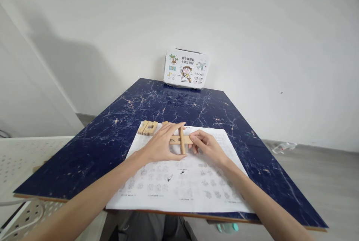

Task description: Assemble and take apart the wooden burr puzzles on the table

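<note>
My left hand (161,143) spans a narrow wooden bar (182,142), thumb at its near end and fingers at its far end. That bar crosses a flat wooden puzzle piece (174,140) that carries a dark mark. My right hand (206,146) pinches the right end of this flat piece between thumb and fingers. Both pieces meet over a printed paper sheet (157,200); how they interlock is hidden. Notched wooden blocks (151,128) stand at the sheet's far left corner. Part of another wooden block (165,123) peeks out behind my left hand.
Under the sheet is a dark blue marble-patterned table (146,98). A white cartoon-printed box (186,69) leans against the wall at the back. White perforated shelving (25,158) stands left. On the floor are a clear plastic item (284,147) and a teal-capped bottle (228,228).
</note>
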{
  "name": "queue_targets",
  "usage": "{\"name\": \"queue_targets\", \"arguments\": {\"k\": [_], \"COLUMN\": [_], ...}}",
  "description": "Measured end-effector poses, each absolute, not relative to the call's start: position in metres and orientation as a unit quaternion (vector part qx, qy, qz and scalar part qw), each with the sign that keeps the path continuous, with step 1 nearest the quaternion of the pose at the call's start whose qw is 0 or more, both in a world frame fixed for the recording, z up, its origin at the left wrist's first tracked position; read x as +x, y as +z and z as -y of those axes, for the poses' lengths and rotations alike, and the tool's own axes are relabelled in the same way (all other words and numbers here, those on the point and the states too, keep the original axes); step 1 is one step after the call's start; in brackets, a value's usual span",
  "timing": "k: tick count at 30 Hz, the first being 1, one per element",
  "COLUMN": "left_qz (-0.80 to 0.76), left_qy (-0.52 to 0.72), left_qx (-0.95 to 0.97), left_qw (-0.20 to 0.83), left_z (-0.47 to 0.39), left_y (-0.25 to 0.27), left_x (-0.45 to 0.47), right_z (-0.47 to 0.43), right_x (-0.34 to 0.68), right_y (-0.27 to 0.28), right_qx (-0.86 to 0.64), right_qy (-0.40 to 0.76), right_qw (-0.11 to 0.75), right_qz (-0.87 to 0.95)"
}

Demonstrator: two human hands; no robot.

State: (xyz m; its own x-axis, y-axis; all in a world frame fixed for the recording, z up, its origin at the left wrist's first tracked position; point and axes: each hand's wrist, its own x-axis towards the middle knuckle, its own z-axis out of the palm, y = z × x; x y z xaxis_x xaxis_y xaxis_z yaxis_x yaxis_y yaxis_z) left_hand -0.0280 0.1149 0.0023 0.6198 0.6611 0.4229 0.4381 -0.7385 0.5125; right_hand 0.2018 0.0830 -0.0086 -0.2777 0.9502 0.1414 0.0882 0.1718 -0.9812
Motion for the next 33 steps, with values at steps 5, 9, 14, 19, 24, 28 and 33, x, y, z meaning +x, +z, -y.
{"name": "queue_targets", "arguments": {"k": [5, 9, 14, 19, 24, 28, 33], "left_qz": [-0.332, -0.346, -0.353, -0.361, -0.36, -0.356, -0.351], "left_qy": [0.325, 0.331, 0.331, 0.332, 0.332, 0.331, 0.376], "left_qx": [0.868, 0.858, 0.856, 0.852, 0.856, 0.858, 0.839], "left_qw": [0.176, 0.187, 0.181, 0.182, 0.166, 0.163, 0.175], "left_z": [-0.116, -0.117, -0.118, -0.119, -0.119, -0.123, -0.133], "left_y": [0.007, 0.009, 0.008, 0.008, 0.007, 0.007, 0.01], "left_x": [-0.028, -0.027, -0.024, -0.022, -0.02, -0.023, -0.042], "right_z": [-0.088, -0.09, -0.094, -0.097, -0.098, -0.101, -0.109], "right_x": [0.209, 0.211, 0.213, 0.216, 0.215, 0.22, 0.246], "right_y": [-0.006, -0.008, -0.011, -0.013, -0.018, -0.021, -0.024], "right_qx": [-0.43, -0.436, -0.438, -0.445, -0.436, -0.432, -0.471], "right_qy": [0.457, 0.455, 0.457, 0.456, 0.473, 0.482, 0.456], "right_qw": [0.452, 0.459, 0.46, 0.46, 0.463, 0.463, 0.535], "right_qz": [0.633, 0.626, 0.623, 0.618, 0.61, 0.606, 0.533]}}
